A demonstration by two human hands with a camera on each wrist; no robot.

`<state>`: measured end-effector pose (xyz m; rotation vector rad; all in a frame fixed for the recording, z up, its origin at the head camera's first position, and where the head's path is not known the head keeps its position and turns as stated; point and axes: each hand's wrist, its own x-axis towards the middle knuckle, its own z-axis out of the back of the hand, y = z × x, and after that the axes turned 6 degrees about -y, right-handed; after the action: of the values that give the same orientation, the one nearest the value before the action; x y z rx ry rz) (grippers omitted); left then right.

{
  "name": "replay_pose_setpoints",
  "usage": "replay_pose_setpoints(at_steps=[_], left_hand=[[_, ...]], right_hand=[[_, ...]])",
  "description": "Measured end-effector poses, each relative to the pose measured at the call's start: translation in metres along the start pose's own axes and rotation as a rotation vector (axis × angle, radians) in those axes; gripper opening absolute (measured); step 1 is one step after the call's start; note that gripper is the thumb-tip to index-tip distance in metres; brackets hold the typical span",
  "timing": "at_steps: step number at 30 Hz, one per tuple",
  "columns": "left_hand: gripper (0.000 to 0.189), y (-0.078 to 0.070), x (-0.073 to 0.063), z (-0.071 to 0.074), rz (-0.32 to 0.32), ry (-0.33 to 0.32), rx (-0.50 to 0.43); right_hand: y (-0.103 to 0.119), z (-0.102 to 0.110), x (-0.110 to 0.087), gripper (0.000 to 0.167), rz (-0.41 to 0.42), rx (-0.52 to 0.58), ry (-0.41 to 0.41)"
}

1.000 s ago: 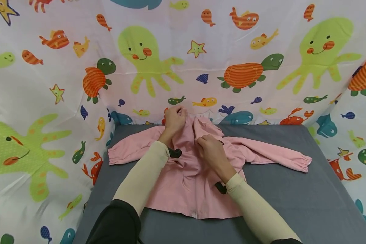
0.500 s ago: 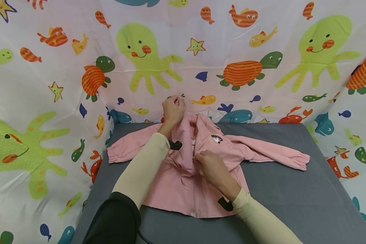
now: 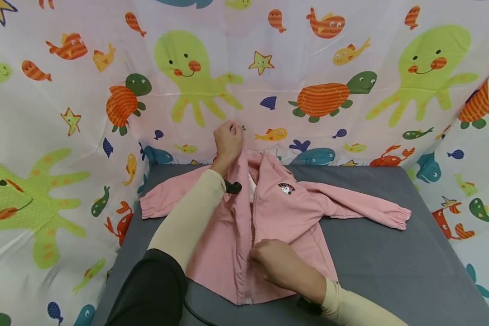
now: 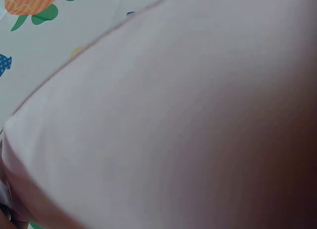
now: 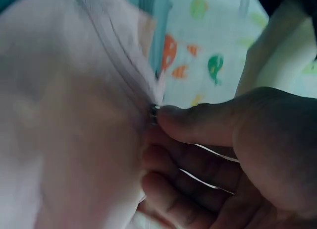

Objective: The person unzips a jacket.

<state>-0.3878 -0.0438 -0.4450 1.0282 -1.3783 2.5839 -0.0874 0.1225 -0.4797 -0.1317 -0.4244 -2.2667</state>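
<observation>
A pink zip-up jacket [image 3: 289, 213] lies front up, sleeves spread to both sides. At its collar my left hand [image 3: 229, 141] grips the edge and holds that front panel lifted. Lower on the front, my right hand [image 3: 283, 267] pinches the small metal zipper pull [image 5: 154, 112] between thumb and fingers. Above that hand the zipper [image 3: 253, 222] is parted and the lining shows; below it the two edges meet at the hem. Pale, blurred jacket fabric [image 4: 138, 120] fills most of the left wrist view, where fingers are barely seen at the lower left corner.
Under the jacket is a grey surface [image 3: 375, 262]. A white curtain [image 3: 244, 104] printed with sea animals hangs behind it and along both sides. A dark cable [image 3: 197, 317] runs by the left sleeve at the front.
My right hand has moved down the jacket front with the zipper pull, and the zipper has parted from the chest to near the hem. My left hand has risen slightly with the collar.
</observation>
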Motion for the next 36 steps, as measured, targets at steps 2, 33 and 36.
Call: replay_pose_setpoints(at_steps=[2,33,36], left_hand=[[0.028,-0.001,0.002,-0.001,0.007,0.004,0.005],[0.021,0.011,-0.006,0.012,0.034,0.156,0.053],[0.033,0.017,-0.013,0.02,-0.029,0.183,0.045]], right_hand=[[0.01,-0.001,-0.003,0.022,0.027,0.027,0.057],[0.033,-0.013,-0.027,0.01,0.117,0.078,0.07],[0.027,-0.007,-0.026,0.017,0.072,0.06,0.008]])
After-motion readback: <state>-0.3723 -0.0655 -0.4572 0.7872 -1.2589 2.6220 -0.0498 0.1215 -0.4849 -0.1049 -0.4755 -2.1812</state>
